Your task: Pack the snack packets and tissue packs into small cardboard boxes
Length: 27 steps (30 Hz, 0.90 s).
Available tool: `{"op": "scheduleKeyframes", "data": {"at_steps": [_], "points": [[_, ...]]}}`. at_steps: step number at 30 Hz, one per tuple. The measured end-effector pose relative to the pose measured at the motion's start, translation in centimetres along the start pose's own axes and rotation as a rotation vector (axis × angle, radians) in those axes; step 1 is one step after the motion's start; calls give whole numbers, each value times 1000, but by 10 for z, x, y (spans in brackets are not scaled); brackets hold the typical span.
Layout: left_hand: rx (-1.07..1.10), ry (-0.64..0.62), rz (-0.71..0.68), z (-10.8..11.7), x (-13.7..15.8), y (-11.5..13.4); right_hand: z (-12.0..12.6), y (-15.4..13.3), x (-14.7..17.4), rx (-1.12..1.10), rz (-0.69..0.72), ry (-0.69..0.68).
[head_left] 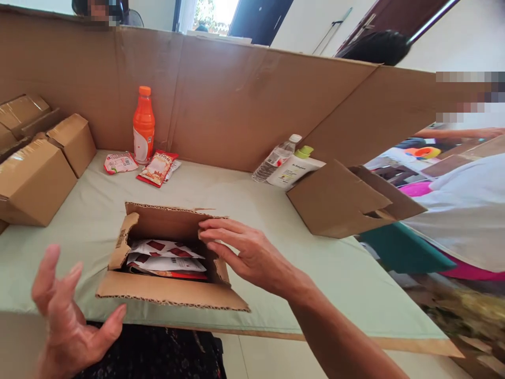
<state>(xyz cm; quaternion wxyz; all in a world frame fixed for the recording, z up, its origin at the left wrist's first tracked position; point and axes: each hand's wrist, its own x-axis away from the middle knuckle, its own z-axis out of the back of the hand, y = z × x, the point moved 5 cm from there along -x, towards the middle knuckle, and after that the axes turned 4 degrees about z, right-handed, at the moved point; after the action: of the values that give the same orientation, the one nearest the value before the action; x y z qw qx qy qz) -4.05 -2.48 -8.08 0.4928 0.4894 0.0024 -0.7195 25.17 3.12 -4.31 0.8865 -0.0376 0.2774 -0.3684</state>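
An open cardboard box (pixel 173 295) stands near the front edge of the table, its flaps raised and spread. Inside lie several white and dark red packets (pixel 169 258), with something red and black beneath them. My right hand (pixel 240 247) reaches over the box's right side, fingers stretched out at the back right corner; its fingertips seem to touch the cardboard there. To the left of the box, my left hand (pixel 74 316) is raised with fingers spread and nothing in it, apart from the box.
Closed cardboard boxes (pixel 35 173) stand at left. Along the back partition (pixel 221 105) are an orange bottle (pixel 144 129), snack packets (pixel 158 167), a clear bottle (pixel 274 160) and a white tube (pixel 295 169). Another open box (pixel 335 202) sits at right. Other people are beyond.
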Motion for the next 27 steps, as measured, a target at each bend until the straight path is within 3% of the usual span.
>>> {"op": "scheduleKeyframes", "data": {"at_steps": [2, 5, 7, 12, 15, 20, 22, 25, 27], "points": [[130, 27, 95, -4, 5, -3, -5, 3, 3, -18, -15, -3], [260, -147, 167, -17, 9, -5, -9, 5, 6, -48, -27, 14], [267, -227, 123, -21, 10, -4, -14, 7, 8, -53, -39, 26], [205, -196, 115, -20, 1, -4, -32, 9, 14, -57, 18, 62], [125, -163, 152, -20, -7, -1, -22, 8, 20, -84, 32, 245], [-67, -139, 128, -25, -26, 7, 7, 13, 37, -34, -126, 565], [-62, -177, 136, -29, -32, 6, 8, 12, 38, -47, -125, 533], [-15, -292, 220, -36, -32, -2, -10, 5, 36, -107, -5, 278], [10, -351, 269, -39, -29, -6, -24, 1, 39, -108, 42, 186]]}}
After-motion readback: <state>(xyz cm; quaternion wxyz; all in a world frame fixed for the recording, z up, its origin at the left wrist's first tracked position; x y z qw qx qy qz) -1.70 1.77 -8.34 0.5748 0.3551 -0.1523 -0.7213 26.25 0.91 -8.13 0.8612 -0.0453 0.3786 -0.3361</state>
